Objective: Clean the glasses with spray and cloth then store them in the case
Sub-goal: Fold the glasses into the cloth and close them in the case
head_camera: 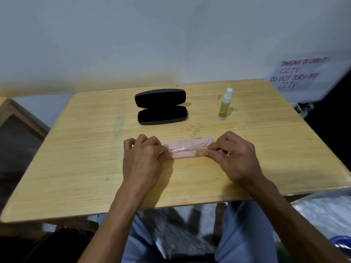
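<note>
A folded pink cloth [187, 144] lies on the wooden table [76, 168], with a clear plastic wrap glinting over it. My left hand [142, 156] pinches its left end and my right hand [235, 158] pinches its right end, fingers curled on the wrap. Behind them, a black glasses case [161, 107] stands open with its lid raised; its dark inside does not show whether glasses lie in it. A small white spray bottle [225, 105] with a green and red label stands upright to the right of the case. No glasses are plainly visible.
The table's back edge meets a white wall. A handwritten paper sign [300, 73] hangs at the right. Another wooden piece of furniture [17, 116] stands to the left. My knees and the floor show below the table's near edge.
</note>
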Demonstrator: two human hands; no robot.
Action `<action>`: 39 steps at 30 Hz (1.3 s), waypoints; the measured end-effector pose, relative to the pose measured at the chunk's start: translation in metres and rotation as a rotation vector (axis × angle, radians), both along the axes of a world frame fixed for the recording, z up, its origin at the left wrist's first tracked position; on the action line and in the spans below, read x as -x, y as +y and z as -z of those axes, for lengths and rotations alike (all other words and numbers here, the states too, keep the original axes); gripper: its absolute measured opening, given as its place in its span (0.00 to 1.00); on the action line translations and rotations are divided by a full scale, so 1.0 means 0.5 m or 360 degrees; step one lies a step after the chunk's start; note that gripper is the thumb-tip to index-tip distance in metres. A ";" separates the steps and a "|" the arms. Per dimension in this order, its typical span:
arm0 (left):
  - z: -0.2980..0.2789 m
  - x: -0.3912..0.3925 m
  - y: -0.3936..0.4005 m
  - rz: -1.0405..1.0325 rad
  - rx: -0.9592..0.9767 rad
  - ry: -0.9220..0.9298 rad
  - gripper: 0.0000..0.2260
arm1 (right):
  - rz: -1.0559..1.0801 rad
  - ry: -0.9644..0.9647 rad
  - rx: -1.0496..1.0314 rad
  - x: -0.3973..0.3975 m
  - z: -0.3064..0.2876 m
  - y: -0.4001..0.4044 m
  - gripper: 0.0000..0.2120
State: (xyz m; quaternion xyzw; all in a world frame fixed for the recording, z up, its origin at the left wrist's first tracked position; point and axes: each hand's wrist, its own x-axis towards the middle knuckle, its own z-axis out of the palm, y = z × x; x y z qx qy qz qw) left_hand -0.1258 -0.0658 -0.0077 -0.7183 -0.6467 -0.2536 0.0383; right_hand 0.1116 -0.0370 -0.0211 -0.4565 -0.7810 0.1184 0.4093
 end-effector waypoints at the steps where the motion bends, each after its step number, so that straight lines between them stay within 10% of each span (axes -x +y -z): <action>1: 0.000 0.000 0.000 0.0001 0.0008 -0.0006 0.06 | 0.0002 0.0058 -0.0008 -0.005 -0.002 -0.005 0.09; 19: -0.008 0.057 0.021 0.0137 0.0351 -0.0168 0.20 | -0.0146 -0.0247 0.0497 -0.040 -0.010 0.052 0.27; 39: 0.004 0.055 0.038 0.0216 0.0295 -0.0048 0.13 | -0.0281 -0.0345 0.0373 -0.040 -0.002 0.073 0.09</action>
